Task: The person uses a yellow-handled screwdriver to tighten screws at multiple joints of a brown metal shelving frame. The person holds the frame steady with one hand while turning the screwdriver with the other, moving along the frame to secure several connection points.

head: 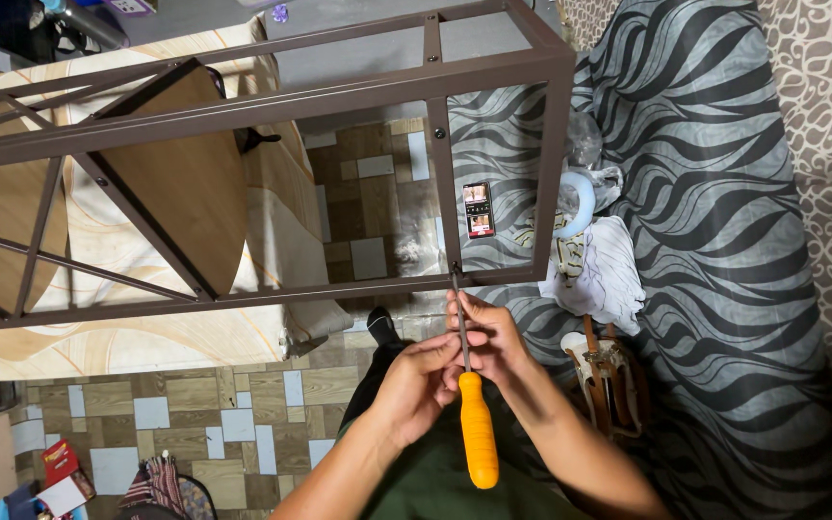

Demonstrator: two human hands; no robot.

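Both hands on a screwdriver (475, 404), tip at the brown metal frame (272, 106).

Screwdriver: fat orange handle, thin grey steel shaft, near upright, tip meeting the frame's lower rail (243, 297) right under a vertical post. Left hand (414, 383) and right hand (486, 339) are both pinched closed around the shaft above the handle; the handle itself hangs free. Frame lies across a tan mattress (137, 337), with the striped grey sofa (724, 241) behind and a phone (479, 209) on it.
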